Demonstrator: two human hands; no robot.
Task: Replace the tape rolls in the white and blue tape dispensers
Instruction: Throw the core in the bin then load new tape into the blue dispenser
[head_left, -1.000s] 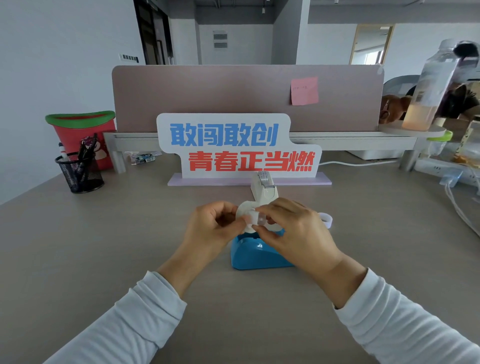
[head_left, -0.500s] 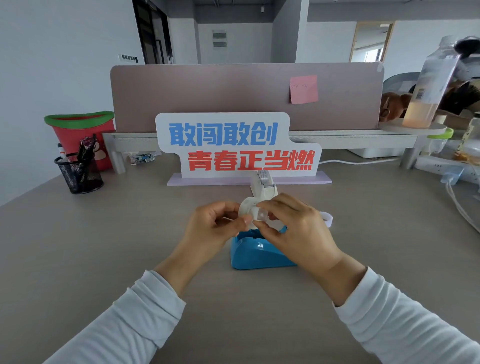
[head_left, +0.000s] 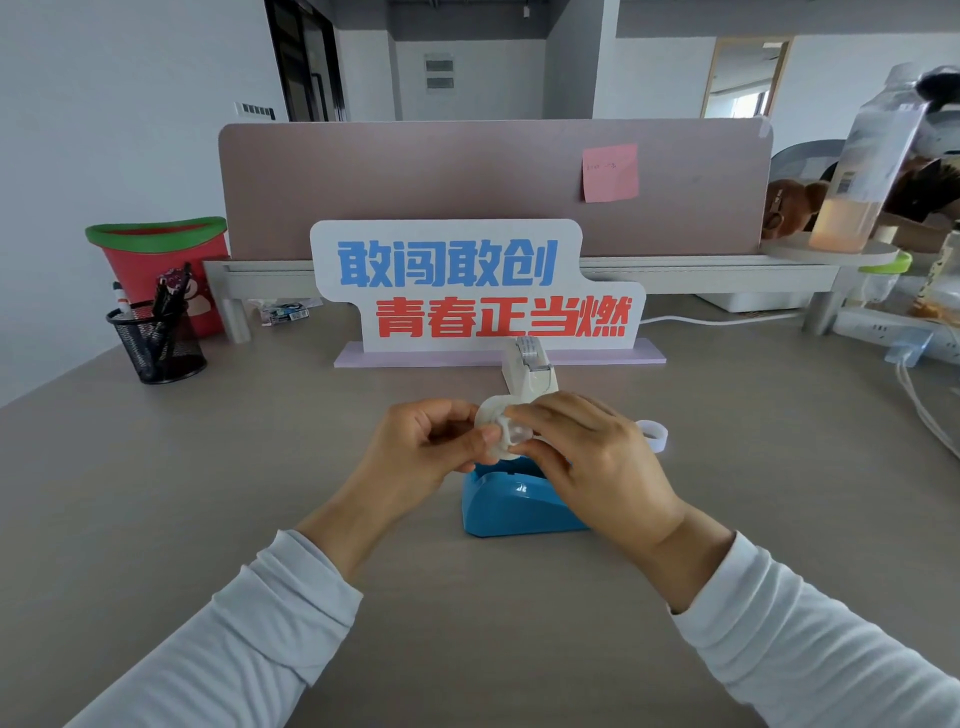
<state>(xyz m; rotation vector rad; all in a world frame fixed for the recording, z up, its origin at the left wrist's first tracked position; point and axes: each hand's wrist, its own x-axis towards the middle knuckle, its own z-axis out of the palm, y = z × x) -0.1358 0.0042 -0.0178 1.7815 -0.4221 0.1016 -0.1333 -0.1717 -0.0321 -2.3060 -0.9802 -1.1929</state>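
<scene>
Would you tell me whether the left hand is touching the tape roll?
Touching: the head view shows the left hand pinching the edge of the tape roll.

Bright even daylight, soft shadows, wide-angle edge distortion, slight blur

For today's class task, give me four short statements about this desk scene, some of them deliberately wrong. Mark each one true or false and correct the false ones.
1. The left hand and the right hand both hold the tape roll. True.
2. The white dispenser lies on its side nearer the person than the blue dispenser. False: it stands upright beyond the blue one, close to the sign.
3. A pink sticky note is stuck on the partition. True.
4. The mesh pen holder stands on the right side of the desk. False: it stands on the left, in front of the red bin.
</scene>
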